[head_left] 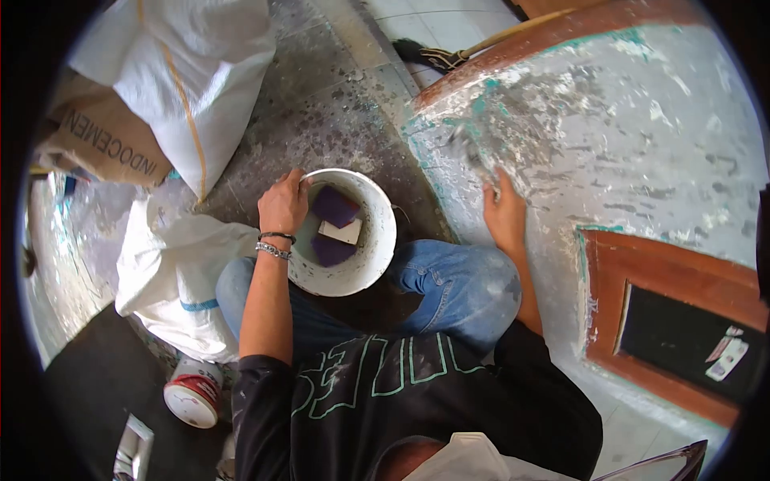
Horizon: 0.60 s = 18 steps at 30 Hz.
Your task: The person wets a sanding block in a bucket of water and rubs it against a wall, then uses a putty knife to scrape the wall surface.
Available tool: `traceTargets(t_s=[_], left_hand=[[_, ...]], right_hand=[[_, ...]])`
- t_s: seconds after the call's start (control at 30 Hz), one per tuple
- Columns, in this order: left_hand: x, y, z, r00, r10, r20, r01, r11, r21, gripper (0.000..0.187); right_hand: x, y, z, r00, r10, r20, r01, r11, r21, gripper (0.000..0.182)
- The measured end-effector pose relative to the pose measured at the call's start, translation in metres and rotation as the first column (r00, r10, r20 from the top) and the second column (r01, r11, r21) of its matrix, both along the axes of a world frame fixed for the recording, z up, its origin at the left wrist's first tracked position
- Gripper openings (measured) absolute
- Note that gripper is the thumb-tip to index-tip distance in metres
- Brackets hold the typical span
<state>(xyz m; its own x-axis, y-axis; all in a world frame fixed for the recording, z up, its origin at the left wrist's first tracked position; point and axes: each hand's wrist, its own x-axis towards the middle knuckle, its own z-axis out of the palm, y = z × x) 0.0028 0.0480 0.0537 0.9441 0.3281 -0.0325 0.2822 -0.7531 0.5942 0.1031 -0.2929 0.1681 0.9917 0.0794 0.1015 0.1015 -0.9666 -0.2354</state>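
Note:
My left hand [283, 204] grips the rim of a white bucket [378, 240] standing between my bent legs. Inside the bucket lie two dark purple pads [334, 207] and a small cream-coloured block [341, 232]. Up against the patchy wall [626, 144], my right hand [504, 207] is closed on a blurred grey scraper-like tool [472, 152]. The tool's exact kind is smeared by motion. Flaked and bare patches cover the wall around it.
A big white sack [200, 72] and a brown cement bag [112, 132] stand at upper left. Another white sack [176, 272] lies by my left knee, near a paint can [192, 397]. A broom [433, 58] lies beyond the wall edge. A brown-framed dark panel [690, 329] is at right.

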Motion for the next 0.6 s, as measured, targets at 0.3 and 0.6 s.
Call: traceTargets(t_s=[0.3, 0.6], left_hand=[[0.0, -0.001, -0.012, 0.991, 0.122, -0.049, -0.122, 0.992, 0.014, 0.026], [-0.01, -0.004, -0.018, 0.88, 0.476, 0.004, -0.473, 0.875, -0.105, 0.035]], right_hand=[[-0.043, -0.046, -0.031, 0.983, 0.008, -0.185, 0.112, 0.771, 0.627, 0.031], [-0.043, -0.057, -0.081, 0.947, 0.07, -0.315, 0.102, 0.86, 0.5, 0.033]])
